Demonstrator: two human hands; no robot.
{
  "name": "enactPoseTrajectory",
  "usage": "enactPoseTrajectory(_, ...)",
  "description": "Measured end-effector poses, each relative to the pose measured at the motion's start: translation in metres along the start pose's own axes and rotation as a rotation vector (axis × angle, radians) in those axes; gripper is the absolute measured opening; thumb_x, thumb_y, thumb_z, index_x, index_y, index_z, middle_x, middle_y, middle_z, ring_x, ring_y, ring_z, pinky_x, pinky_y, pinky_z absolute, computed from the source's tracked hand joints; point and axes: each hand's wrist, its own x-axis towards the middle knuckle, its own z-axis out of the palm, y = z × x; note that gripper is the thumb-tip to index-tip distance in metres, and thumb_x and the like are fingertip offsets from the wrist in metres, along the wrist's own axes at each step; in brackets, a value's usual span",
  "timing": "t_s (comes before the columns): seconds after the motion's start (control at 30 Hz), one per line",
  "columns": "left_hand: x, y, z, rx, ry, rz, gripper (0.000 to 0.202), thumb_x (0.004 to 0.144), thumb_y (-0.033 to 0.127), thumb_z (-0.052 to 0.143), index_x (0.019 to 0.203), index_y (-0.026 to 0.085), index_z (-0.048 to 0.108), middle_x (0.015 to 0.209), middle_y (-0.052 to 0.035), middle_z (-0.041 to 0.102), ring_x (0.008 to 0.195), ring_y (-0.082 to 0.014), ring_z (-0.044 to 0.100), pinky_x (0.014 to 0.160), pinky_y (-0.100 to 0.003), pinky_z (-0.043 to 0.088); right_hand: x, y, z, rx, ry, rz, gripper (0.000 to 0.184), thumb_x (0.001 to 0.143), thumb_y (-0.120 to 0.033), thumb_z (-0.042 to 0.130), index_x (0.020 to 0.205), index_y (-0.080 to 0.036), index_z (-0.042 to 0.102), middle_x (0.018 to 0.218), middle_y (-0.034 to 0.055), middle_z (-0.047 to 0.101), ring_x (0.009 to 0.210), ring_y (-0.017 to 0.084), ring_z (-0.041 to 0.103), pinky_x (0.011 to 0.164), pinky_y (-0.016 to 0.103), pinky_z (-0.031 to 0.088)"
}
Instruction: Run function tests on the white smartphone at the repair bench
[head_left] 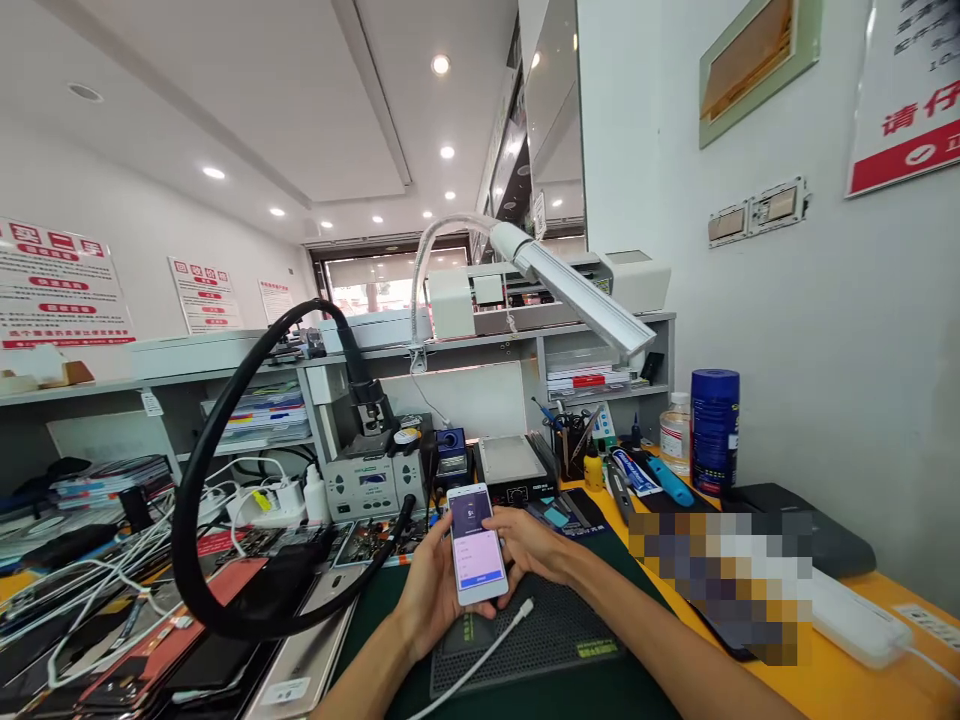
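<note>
A white smartphone (475, 545) with a lit screen is held upright over the dark work mat (551, 630). My left hand (429, 592) cups it from the left and below, fingers wrapped behind it. My right hand (534, 545) grips its right edge, thumb near the screen. A white charging cable (480, 655) lies on the mat just below the phone, its plug end loose beside the phone's bottom edge.
A thick black hose (196, 500) loops from a rework station (369, 485) at left over a pile of phone parts. A desk lamp (577, 290) hangs overhead. Tool cup (570, 440), bottles and a blue canister (714, 430) stand at right; a white power strip (851, 615) lies on the yellow table.
</note>
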Motion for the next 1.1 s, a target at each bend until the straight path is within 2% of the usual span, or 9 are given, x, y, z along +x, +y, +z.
enactPoseTrajectory(0.17,0.0034,0.0003,-0.0035,0.026,-0.027,-0.005,0.070,0.090,0.065,0.047,0.132,0.010,0.053,0.089,-0.0144,0.071,0.070,-0.0283,0.070,0.053,-0.036,0.057,-0.0028,-0.0030,0.0039,-0.016,0.022,0.007,0.039,0.088,-0.042,0.049,0.119,-0.019,0.051,0.105,0.0144,0.066,0.075,0.026,0.071,0.050,0.035,0.059)
enactPoseTrajectory(0.3,0.0055,0.0006,-0.0054,0.025,-0.021,0.003,0.070,0.089,0.066,0.046,0.129,0.010,0.056,0.084,-0.0118,0.069,0.064,-0.0258,0.068,0.050,-0.036,0.057,-0.0025,-0.0019,0.0036,-0.020,0.019,-0.010,0.042,0.087,-0.042,0.051,0.123,-0.020,0.051,0.103,0.0124,0.066,0.075,0.026,0.071,0.048,0.034,0.059)
enactPoseTrajectory(0.47,0.0061,0.0005,-0.0075,-0.005,-0.047,-0.008,0.069,0.089,0.066,0.047,0.134,0.013,0.053,0.098,-0.0159,0.071,0.073,-0.0293,0.071,0.050,-0.035,0.057,-0.0031,-0.0014,0.0040,-0.036,0.017,-0.021,0.040,0.088,-0.042,0.049,0.122,-0.019,0.052,0.104,0.0123,0.066,0.073,0.025,0.071,0.047,0.034,0.059)
enactPoseTrajectory(0.63,0.0062,-0.0008,-0.0096,-0.038,-0.036,-0.008,0.070,0.088,0.066,0.050,0.138,0.017,0.051,0.100,-0.0157,0.072,0.075,-0.0276,0.072,0.050,-0.030,0.055,-0.0052,-0.0031,0.0056,-0.055,0.027,-0.010,0.043,0.089,-0.047,0.049,0.121,-0.018,0.050,0.102,0.0127,0.067,0.072,0.024,0.071,0.049,0.033,0.059)
enactPoseTrajectory(0.8,0.0041,-0.0001,-0.0068,0.001,-0.019,-0.024,0.072,0.088,0.068,0.048,0.133,0.013,0.054,0.093,-0.0141,0.071,0.073,-0.0299,0.071,0.053,-0.037,0.058,-0.0025,-0.0012,0.0046,-0.035,0.048,-0.015,0.043,0.088,-0.044,0.051,0.124,-0.020,0.049,0.106,0.0134,0.067,0.075,0.024,0.071,0.051,0.033,0.059)
enactPoseTrajectory(0.97,0.0045,0.0002,-0.0054,0.013,-0.026,-0.026,0.070,0.089,0.066,0.047,0.133,0.011,0.052,0.084,-0.0118,0.070,0.066,-0.0291,0.070,0.050,-0.036,0.056,0.0030,0.0031,0.0023,-0.016,0.044,-0.021,0.039,0.087,-0.042,0.051,0.119,-0.019,0.051,0.100,0.0105,0.068,0.069,0.024,0.071,0.052,0.037,0.059)
enactPoseTrajectory(1.1,0.0051,-0.0006,-0.0066,0.019,-0.012,-0.029,0.070,0.091,0.064,0.046,0.135,0.010,0.050,0.081,-0.0121,0.070,0.062,-0.0278,0.069,0.052,-0.037,0.057,0.0039,0.0042,0.0015,-0.012,0.037,-0.029,0.041,0.087,-0.043,0.051,0.119,-0.017,0.052,0.101,0.0131,0.069,0.070,0.023,0.071,0.052,0.035,0.059)
